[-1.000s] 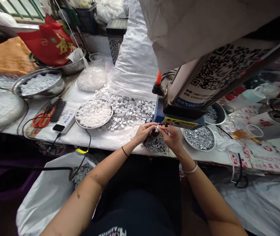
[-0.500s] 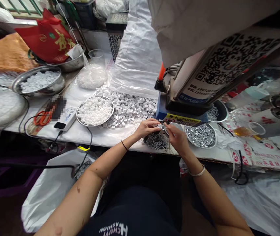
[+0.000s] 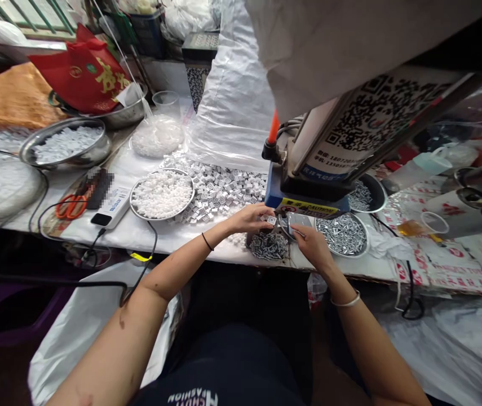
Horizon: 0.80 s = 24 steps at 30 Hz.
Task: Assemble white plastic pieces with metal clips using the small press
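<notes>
Under the head of a blue press (image 3: 274, 189), my left hand (image 3: 249, 219) pinches a small square white-and-grey plastic piece (image 3: 271, 220) between thumb and fingers. To its right, my right hand (image 3: 312, 243) is closed, fingertips together at the near edge of the press's metal plate (image 3: 302, 221). Whatever those fingertips hold is too small to make out. Just below both hands lies a dark heap of small metal pins (image 3: 269, 246). Many similar square pieces (image 3: 224, 189) are piled behind my left hand.
A bowl of metal pins (image 3: 342, 234) stands right of my right hand. Further left are a bowl of white beads (image 3: 162, 194), a white power strip (image 3: 111, 208), orange-handled scissors (image 3: 71, 207) and a steel basin (image 3: 65, 141). A cup of amber liquid (image 3: 422, 225) stands far right.
My right hand has moved away from the square piece, to the right and slightly down, onto the plate's edge. My left hand keeps hold of the piece. The view has shifted slightly.
</notes>
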{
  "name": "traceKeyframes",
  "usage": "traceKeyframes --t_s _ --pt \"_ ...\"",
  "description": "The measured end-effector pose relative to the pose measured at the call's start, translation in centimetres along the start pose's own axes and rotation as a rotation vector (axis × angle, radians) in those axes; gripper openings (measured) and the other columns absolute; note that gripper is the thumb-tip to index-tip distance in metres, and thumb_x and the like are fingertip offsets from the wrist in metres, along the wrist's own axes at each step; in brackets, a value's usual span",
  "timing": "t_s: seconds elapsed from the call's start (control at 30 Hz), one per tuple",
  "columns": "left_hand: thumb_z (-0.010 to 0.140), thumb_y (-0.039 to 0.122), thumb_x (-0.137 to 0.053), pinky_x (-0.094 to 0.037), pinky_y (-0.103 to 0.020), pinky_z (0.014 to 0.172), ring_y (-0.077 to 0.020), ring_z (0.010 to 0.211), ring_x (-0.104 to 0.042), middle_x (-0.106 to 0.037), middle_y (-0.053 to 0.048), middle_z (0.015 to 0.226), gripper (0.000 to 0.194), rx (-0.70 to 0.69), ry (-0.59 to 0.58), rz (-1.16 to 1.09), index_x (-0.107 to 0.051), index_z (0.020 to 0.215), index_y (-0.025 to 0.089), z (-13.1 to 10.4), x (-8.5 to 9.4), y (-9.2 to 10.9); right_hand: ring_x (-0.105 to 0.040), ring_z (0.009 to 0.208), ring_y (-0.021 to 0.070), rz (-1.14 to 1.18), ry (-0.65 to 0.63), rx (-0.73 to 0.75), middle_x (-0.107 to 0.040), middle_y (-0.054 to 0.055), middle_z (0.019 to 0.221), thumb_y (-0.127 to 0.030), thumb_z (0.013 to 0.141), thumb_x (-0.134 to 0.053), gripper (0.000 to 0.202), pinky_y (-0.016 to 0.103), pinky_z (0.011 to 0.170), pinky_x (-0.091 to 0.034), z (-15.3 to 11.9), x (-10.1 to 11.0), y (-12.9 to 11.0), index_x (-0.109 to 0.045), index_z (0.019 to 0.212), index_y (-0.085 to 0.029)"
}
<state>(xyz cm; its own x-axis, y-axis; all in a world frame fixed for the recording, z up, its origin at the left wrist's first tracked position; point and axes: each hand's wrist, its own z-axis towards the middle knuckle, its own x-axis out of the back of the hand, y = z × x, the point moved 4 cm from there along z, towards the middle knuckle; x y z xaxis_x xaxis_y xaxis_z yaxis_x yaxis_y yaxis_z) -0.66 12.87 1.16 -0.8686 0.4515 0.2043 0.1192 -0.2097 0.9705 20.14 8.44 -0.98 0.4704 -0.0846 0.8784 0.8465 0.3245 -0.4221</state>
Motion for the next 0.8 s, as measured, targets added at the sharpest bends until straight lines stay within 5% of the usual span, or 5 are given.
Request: traceKeyframes --t_s 0.13,0.33,0.53,0.8 --pt "0.060 0.038 -0.077 -0.045 -0.026 0.072 -0.0168 0.077 -0.061 -0.067 -0.004 0.082 0.038 0.151 0.081 -0.356 -0.067 0.088 0.014 0.5 -0.6 -1.1 -0.065 0.093 0.0220 0.267 0.199 -0.060 -0.071 0.007 0.100 -0.033 0.085 -0.051 0.027 0.036 0.084 -0.050 1.5 1.2 -3.3 -0.068 0.102 -0.021" --pt "0.056 0.038 -0.080 -0.042 -0.022 0.073 -0.0096 0.072 -0.058 -0.065 -0.001 0.077 0.040 0.250 0.188 -0.814 -0.058 0.078 0.013 1.0 -2.8 -3.9 -0.066 0.080 0.0230 0.428 0.125 -0.170 -0.073 0.005 0.082 -0.038 0.080 -0.055 0.028 0.031 0.074 -0.048 3.6 -0.8 -4.6 -0.072 0.082 -0.016" --pt "0.065 0.032 -0.075 -0.042 -0.024 0.078 -0.0097 0.073 -0.058 -0.062 0.001 0.074 0.031 0.276 0.241 -0.752 -0.056 0.083 0.014 1.2 -3.1 -5.4 -0.064 0.079 0.0234 0.365 0.054 -0.271 -0.071 0.004 0.074 -0.030 0.077 -0.055 0.022 0.031 0.073 -0.046 5.4 -1.1 -3.1 -0.072 0.074 -0.017" --pt "0.072 0.040 -0.068 -0.042 -0.024 0.080 -0.0116 0.085 -0.057 -0.062 -0.001 0.092 0.036 0.095 0.128 -0.582 -0.057 0.096 0.016 -0.5 -2.7 -5.8 -0.060 0.077 0.0198 0.158 0.095 0.035 -0.069 0.005 0.078 -0.029 0.087 -0.049 0.022 0.029 0.072 -0.043 3.1 -0.4 -5.8 -0.069 0.082 -0.019"
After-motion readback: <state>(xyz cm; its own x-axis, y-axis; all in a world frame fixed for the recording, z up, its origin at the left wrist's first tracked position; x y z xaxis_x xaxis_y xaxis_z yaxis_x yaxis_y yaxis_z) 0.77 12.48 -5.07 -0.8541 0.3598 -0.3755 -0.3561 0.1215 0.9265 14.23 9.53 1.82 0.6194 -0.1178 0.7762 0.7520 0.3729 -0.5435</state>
